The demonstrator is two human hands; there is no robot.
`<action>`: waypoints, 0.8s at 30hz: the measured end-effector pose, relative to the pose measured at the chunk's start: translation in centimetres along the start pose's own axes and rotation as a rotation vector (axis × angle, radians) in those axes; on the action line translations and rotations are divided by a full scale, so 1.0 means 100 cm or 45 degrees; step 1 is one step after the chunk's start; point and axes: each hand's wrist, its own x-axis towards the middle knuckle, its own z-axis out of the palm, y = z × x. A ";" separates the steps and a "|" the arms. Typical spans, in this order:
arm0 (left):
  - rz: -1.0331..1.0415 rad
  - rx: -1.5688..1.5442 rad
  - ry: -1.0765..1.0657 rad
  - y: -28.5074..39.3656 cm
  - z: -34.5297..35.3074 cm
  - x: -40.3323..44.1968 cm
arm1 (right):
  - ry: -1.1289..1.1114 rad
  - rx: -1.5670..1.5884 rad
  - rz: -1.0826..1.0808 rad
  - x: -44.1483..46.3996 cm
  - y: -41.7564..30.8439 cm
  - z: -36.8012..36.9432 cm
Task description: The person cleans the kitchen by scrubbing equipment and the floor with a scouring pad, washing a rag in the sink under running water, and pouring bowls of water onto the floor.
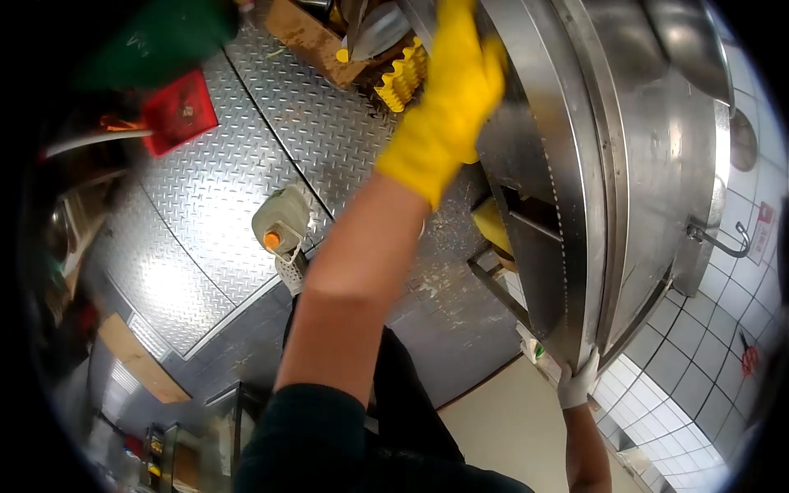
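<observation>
In the head view, a long stainless-steel unit (575,140) is seen at the right, its front edge bowed by the wide lens; its metal is silvery and glossy, dulled in places by smears, and its front is marked by a line of small bright spots. At its upper end, a large rounded steel form (690,49), which seems to be a bowl, is cut by the frame's dark border. On the studded metal floor plates (197,271), a translucent plastic jug with an orange cap (288,209) is stood near a pale perforated shoe (290,275). A brown cardboard box (300,37) is filled with mixed articles, with a wavy yellow piece (403,78) placed just beside it. In a red plastic dustpan (181,111), a few small bits are held. The unit is situated to the right of the yellow-gloved left hand (460,90), which is stretched toward the top along its front side; that hand is blurred and partly cut off, so whether anything is grasped or touched cannot be told. The unit's near end is touched by the white-gloved right hand (579,382), laid at the corner with the fingers pointed up along the edge; whether they are clenched on it cannot be told.
</observation>
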 end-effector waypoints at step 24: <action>-0.565 0.221 0.158 -0.110 0.011 -0.015 | -0.038 0.058 0.072 -0.004 0.011 0.006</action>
